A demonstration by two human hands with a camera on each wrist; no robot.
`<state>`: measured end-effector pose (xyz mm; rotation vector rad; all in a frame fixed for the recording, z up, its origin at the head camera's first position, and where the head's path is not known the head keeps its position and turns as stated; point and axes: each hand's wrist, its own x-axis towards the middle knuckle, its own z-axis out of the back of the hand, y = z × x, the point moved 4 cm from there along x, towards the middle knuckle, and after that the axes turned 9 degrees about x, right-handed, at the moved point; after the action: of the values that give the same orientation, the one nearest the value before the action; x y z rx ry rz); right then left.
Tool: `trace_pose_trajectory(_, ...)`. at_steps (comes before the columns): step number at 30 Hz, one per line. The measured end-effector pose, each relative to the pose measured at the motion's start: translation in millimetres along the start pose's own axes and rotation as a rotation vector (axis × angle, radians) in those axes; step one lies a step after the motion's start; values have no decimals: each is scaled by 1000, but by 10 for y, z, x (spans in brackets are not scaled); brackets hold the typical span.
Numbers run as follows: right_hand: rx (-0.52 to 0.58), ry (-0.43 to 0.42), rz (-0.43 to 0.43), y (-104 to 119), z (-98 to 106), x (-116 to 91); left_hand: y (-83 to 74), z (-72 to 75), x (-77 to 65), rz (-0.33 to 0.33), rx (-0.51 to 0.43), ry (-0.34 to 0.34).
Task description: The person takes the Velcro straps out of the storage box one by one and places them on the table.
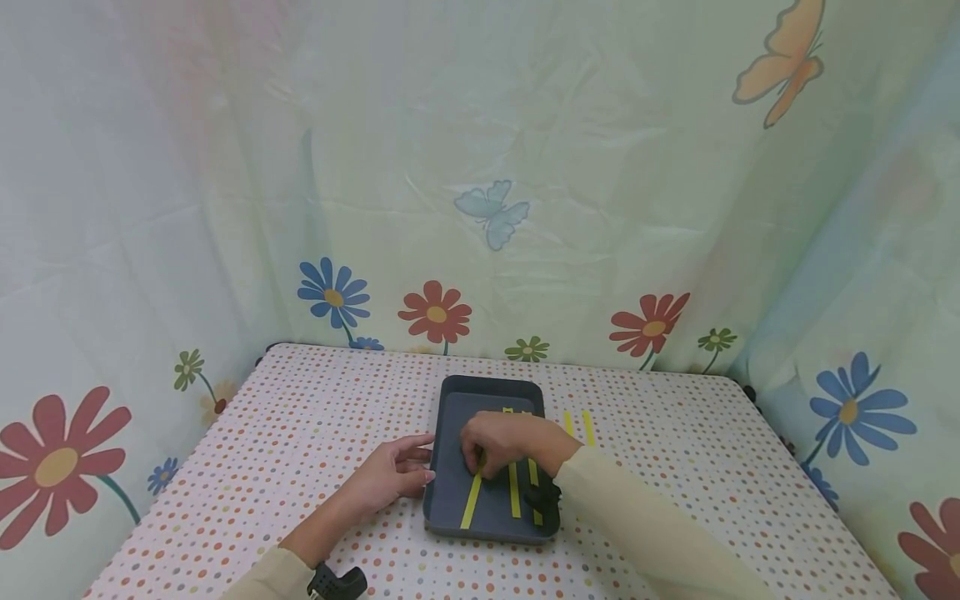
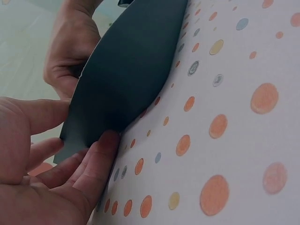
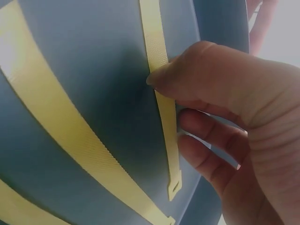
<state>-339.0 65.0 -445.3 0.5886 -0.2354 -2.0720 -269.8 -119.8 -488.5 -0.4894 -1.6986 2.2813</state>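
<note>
A dark grey tray (image 1: 453, 492) lies on the table with several flat yellow straps in it. My right hand (image 1: 498, 442) is over the tray, pinching one yellow strap (image 1: 471, 502) near its middle. In the right wrist view, the thumb crosses that yellow strap (image 3: 166, 122), which has a slotted end; the other fingers curl beside it. My left hand (image 1: 393, 475) is at the tray's left side. In the left wrist view its fingertips (image 2: 108, 140) touch the outer tray wall (image 2: 126, 70), some near the rim and one low by the table.
Two more yellow straps (image 1: 588, 427) lie on the dotted tablecloth (image 1: 637, 417) just right of the tray. Other yellow straps (image 1: 514, 492) lie in the tray's right half, partly hidden by my right arm. A flowered curtain (image 1: 570, 250) hangs behind and beside the table.
</note>
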Motion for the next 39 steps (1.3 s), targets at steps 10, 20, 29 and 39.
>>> trace_pose_trajectory(10,41,-7,-15,-4,5,41,12,-14,5,9,-6,-1)
trace_pose_trajectory(20,101,-43,-40,-27,67,56,-4,-23,-4,-3,-19,-5)
trace_pose_trajectory(29,224,-155,18,-63,230,-82,-5,4,-13,-3,18,-18)
trace_pose_trajectory(39,284,-220,63,-138,255,-209,32,14,0,6,24,-19)
